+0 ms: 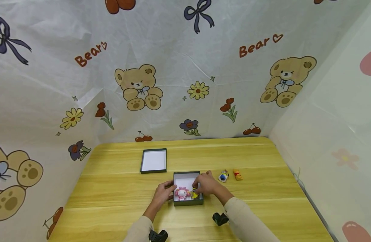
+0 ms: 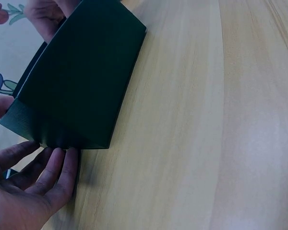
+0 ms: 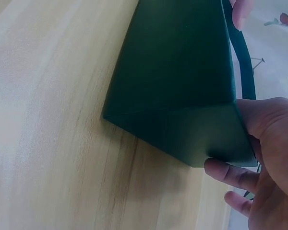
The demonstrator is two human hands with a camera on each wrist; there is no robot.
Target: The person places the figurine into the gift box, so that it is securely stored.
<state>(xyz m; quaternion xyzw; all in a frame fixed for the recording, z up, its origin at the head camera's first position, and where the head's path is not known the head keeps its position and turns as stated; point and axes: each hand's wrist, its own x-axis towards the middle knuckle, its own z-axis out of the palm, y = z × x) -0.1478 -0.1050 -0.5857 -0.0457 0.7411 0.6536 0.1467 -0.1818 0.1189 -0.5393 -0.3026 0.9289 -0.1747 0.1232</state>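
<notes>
A dark green open box (image 1: 188,203) with a white inside sits on the table. In it stands a pink figurine (image 1: 182,193) with a bow, beside a small yellow-and-black figurine (image 1: 195,194). My left hand (image 1: 163,194) holds the box's left side; in the left wrist view the thumb is at the rim and the fingertips press the outer wall (image 2: 67,120). My right hand (image 1: 207,184) reaches over the right rim and pinches the yellow-and-black figurine. In the right wrist view its thumb side goes inside the box, while other fingers (image 3: 230,175) lie along the outer wall; the figurine is hidden there.
The box's lid (image 1: 154,160), white inside with a dark green edge, lies behind and to the left. Right of the box are a blue-and-white figurine (image 1: 223,175) and an orange bear figurine (image 1: 237,174) with red on it. A printed cloth (image 1: 173,67) hangs behind the table.
</notes>
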